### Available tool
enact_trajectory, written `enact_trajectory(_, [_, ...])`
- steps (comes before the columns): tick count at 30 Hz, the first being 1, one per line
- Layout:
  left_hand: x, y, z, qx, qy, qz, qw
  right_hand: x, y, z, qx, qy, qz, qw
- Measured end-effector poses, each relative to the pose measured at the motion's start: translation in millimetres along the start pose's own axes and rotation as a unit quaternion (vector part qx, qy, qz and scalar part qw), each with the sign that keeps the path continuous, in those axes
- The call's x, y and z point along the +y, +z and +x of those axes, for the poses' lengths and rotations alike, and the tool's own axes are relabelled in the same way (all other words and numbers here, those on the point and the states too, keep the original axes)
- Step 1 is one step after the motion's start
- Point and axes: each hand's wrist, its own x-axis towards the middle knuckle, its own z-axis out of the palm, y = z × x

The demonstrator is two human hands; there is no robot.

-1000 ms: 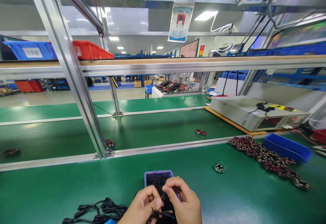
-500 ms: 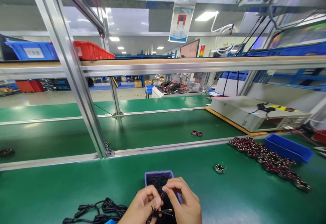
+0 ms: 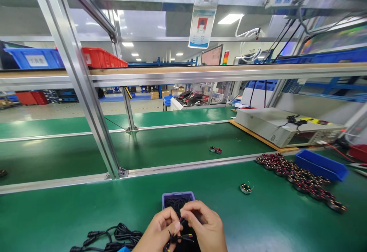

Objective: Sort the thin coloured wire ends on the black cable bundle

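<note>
My left hand is closed around a black cable whose stripped end fans out in several thin wires with red and yellow tips. Thumb and forefinger of my right hand pinch the end of a thin red wire just above my left thumb. Both hands are over the near side of a purple bin filled with black cables or sleeves too tangled to tell apart. To the left, coiled black cables with plug ends lie on the green bench, a small blue thing beside them.
A lone round motor coil lies right of my hands. Many more coils are clustered at the right beside a blue tray. Behind stands a grey instrument. A metal post rises at left; a shelf crosses above.
The view has shifted slightly. My hands keep nearly the same pose, still pinching the red wire and holding the cable.
</note>
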Motion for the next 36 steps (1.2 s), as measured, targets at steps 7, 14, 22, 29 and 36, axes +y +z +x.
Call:
enact_trajectory(7, [1,0.2,0,-0.005,0.002,0.003,1.000,4,0,1,0.017,0.070,0.062,0.995])
enact_trajectory(14, [5,4.7,-3,0.007,-0.009,0.010,1.000,1,-1,0,0.017,0.031,0.029,0.999])
enact_trajectory(22, [16,13.4,-7,0.018,0.000,0.002,1.000,0,-2,-1,0.014,-0.004,-0.003,1.000])
enact_trajectory(29, [10,9.8,-4,0.021,0.001,0.001,1.000,8,-12,4,-0.038,-0.061,-0.049,0.996])
enact_trajectory(36, [-1,1.5,1,-0.011,0.012,-0.005,1.000,2,-8,-2,-0.046,-0.081,-0.054,0.994])
